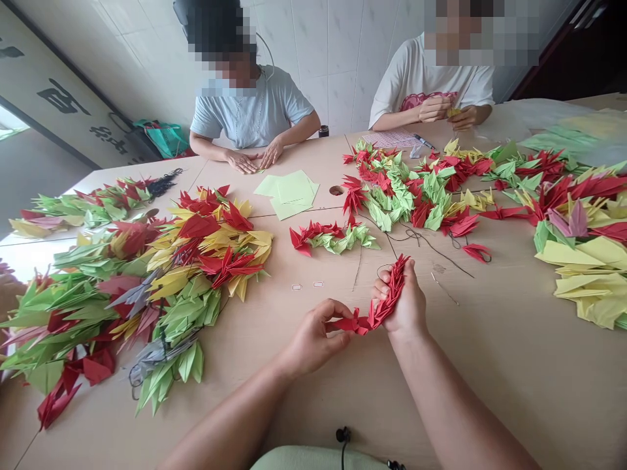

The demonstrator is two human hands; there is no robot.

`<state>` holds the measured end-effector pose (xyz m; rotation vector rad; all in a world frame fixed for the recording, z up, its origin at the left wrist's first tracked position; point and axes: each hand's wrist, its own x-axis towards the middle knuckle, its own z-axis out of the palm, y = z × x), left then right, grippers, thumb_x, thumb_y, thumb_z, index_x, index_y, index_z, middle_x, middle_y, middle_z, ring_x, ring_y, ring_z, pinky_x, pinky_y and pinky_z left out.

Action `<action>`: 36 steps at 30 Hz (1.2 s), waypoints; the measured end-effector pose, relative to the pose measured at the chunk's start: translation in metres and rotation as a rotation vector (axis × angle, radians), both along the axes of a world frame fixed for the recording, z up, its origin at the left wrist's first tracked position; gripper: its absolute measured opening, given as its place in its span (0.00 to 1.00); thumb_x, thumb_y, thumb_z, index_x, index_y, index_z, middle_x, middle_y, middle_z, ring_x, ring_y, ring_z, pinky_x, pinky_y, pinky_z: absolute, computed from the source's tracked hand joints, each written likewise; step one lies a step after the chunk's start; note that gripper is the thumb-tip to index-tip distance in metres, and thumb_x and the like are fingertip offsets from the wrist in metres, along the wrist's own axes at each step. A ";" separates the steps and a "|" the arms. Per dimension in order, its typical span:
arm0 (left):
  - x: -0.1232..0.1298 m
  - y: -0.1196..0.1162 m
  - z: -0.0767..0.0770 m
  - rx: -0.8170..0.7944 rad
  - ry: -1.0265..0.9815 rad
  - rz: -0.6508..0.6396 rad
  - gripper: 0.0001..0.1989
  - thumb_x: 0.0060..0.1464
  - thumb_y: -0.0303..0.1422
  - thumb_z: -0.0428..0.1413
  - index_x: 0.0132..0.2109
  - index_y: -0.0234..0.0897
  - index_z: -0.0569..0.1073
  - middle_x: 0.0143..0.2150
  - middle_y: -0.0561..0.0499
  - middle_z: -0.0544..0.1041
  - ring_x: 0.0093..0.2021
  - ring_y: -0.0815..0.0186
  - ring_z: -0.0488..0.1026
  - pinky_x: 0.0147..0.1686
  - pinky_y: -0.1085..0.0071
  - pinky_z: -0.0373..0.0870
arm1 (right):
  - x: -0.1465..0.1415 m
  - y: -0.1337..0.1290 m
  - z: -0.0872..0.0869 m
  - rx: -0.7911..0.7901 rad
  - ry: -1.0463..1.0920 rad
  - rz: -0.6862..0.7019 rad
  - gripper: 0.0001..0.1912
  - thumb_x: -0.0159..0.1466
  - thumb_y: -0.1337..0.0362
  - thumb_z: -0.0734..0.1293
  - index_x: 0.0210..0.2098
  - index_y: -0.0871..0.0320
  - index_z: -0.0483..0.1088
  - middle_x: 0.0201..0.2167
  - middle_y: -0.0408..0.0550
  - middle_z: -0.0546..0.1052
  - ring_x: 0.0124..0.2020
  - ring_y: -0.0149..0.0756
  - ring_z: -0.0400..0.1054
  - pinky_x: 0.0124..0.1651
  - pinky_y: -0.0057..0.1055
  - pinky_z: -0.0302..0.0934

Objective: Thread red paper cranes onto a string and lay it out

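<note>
One red paper strand [389, 297]: left hand [316, 336] pinching its end between fingers, right hand [411, 303] curled around it; two people [249, 114] opposite.

A strand of red folded paper [389, 297] is held over the tabletop [490, 385], its pointed pieces nested tightly like overlapping scales. The upper length stands steeply along the palm of the right hand [410, 301], tip leaning right; the lower end bends leftward, nearly level, to looser folds at the left hand's [318, 334] fingertips.
</note>
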<state>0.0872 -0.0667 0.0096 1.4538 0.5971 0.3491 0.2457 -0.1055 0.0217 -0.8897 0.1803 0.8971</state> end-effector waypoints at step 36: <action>0.009 -0.023 0.001 -0.475 -0.191 0.269 0.23 0.51 0.36 0.61 0.45 0.43 0.54 0.43 0.51 0.77 0.38 0.69 0.75 0.42 0.67 0.70 | -0.016 0.002 -0.004 0.033 -0.169 -0.129 0.24 0.59 0.43 0.62 0.23 0.57 0.56 0.18 0.34 0.62 0.12 0.21 0.52 0.14 0.20 0.47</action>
